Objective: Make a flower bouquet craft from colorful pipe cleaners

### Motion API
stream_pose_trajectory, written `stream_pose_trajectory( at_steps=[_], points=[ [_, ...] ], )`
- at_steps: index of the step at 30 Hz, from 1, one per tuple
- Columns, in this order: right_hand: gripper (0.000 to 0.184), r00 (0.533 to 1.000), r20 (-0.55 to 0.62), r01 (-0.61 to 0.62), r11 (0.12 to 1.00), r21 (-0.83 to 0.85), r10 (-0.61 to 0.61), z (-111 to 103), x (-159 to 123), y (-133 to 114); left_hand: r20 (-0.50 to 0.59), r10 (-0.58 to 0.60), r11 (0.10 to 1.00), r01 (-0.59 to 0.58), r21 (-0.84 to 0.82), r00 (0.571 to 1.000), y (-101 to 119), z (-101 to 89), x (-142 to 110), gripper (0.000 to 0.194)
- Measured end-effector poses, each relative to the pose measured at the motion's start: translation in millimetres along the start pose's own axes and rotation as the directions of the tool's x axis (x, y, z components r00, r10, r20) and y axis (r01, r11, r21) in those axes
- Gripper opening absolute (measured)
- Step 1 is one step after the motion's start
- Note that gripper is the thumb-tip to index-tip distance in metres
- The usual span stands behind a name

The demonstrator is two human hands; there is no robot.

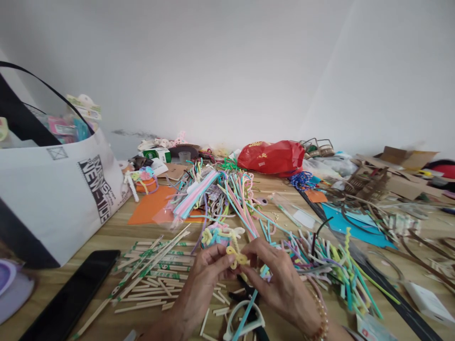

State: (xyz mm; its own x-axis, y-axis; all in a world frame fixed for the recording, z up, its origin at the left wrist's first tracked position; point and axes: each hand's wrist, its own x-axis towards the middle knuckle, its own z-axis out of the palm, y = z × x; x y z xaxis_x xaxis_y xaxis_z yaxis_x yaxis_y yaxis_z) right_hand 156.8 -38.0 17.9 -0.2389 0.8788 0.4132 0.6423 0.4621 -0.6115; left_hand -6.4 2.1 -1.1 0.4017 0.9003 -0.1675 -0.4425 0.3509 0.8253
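On the wood-grain table (pixel 115 233), nearest of all, a white loop handle (pixel 261 323) lies just this side of the yellow fuzzy-wire flower (pixel 236 255), with a light-blue fuzzy stem (pixel 244 318) across it. Well to the flower's left rests a flat black phone (pixel 73 291); between the two spread pale wooden sticks (pixel 142 299), some banded with green-printed paper.

The flower itself is up in front of the person, between both sets of fingertips. The left hand (pixel 209 274) has thumb and fingers closed in a pinch on its left side; the right hand (pixel 280 274), with a gold beaded bracelet (pixel 322 315) at the wrist, pinches its right edge.

Right of the flower I see a loose heap of multicoloured fuzzy stems (pixel 322 258). Just beyond it sits a fuzzy blue, pink and yellow piece (pixel 211 237), and farther past, a clear-wrapped pastel bundle (pixel 197 192). A white fabric tote bag (pixel 53 184) stands far to its left. Farthest behind it, slightly right, slumps a shiny red plastic bag (pixel 272 157).
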Motion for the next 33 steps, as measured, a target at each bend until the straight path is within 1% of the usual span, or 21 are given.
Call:
stream_pose_trajectory(
  at_steps=[2,4,7,12,16,22,27,33],
  points=[
    [0.011,0.999,0.008,0.052,0.996,-0.066,-0.052,1.4,0.1,2.3,-0.012,-0.013,1.000,0.013,-0.027,1.000,-0.7,-0.1,0.2,0.019],
    [0.012,0.998,0.014,0.069,0.994,-0.089,-0.068,2.2,0.8,4.0,-0.022,-0.031,0.998,0.030,-0.056,0.999,-2.1,-0.7,1.4,0.020],
    [0.009,0.998,0.004,0.068,0.996,-0.059,-0.068,2.0,2.0,4.1,-0.015,-0.055,0.995,0.053,-0.090,0.998,-5.2,-2.6,3.8,0.021],
    [0.006,0.999,0.008,0.032,0.998,-0.061,-0.031,3.2,1.6,2.4,-0.032,-0.047,0.991,0.043,-0.128,0.998,-7.9,-3.0,5.2,0.020],
    [0.008,1.000,0.008,0.028,0.998,-0.060,-0.028,4.7,0.8,3.1,-0.052,-0.043,0.983,0.033,-0.178,0.998,-7.1,-1.2,3.9,0.021],
    [0.009,0.999,-0.010,0.043,0.998,-0.040,-0.043,5.7,0.4,4.0,-0.041,-0.074,0.973,0.064,-0.220,0.996,-8.5,-2.7,3.5,0.018],
    [0.010,0.998,-0.021,0.062,0.995,-0.078,-0.064,8.7,-2.0,4.6,-0.024,-0.046,0.969,0.039,-0.242,0.999,-9.6,-1.3,3.2,0.018],
    [0.010,0.997,-0.034,0.061,0.995,-0.085,-0.064,7.2,-1.2,1.7,-0.036,-0.011,0.964,0.001,-0.265,0.999,-8.8,2.1,2.7,0.022]
  ],
)
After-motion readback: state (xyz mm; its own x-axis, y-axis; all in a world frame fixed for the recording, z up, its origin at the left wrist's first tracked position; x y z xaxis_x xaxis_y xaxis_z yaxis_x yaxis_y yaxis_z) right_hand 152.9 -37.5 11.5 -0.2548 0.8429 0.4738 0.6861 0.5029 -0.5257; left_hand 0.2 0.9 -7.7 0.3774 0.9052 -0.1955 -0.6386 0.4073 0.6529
